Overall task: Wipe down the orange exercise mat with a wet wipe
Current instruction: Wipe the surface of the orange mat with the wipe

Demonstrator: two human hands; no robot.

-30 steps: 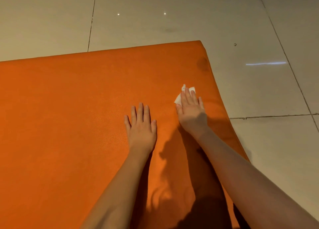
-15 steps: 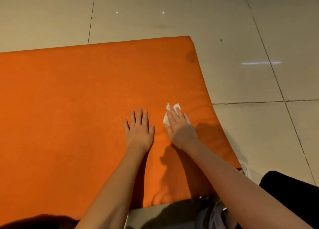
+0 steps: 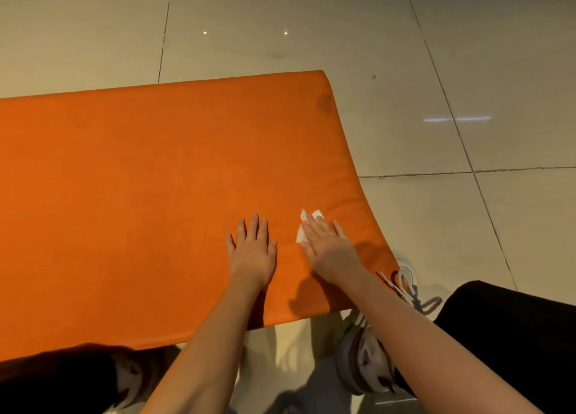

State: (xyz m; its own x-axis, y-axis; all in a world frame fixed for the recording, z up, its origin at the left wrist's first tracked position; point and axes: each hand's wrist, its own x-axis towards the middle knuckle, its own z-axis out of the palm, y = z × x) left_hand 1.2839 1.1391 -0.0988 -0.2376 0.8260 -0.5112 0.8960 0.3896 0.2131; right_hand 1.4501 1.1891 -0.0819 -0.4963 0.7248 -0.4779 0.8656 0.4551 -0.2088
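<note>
The orange exercise mat (image 3: pixel 140 195) lies flat on the tiled floor and fills the left and middle of the view. My right hand (image 3: pixel 330 248) presses a white wet wipe (image 3: pixel 307 223) flat against the mat near its right near corner; the wipe sticks out past my fingertips. My left hand (image 3: pixel 252 251) rests palm down on the mat just to the left, fingers spread, holding nothing. A dark smudge (image 3: pixel 324 101) marks the mat near its far right corner.
Pale floor tiles (image 3: pixel 436 70) surround the mat at the back and right. My shoe with white laces (image 3: pixel 364 351) and my dark trouser leg (image 3: pixel 514 335) sit at the mat's near right corner. My other knee (image 3: pixel 56 379) is at the bottom left.
My right hand has slid the wipe toward me along the mat's right side. The view pulled back, so the mat's near edge, my shoe and legs came into sight. My left hand stayed put.
</note>
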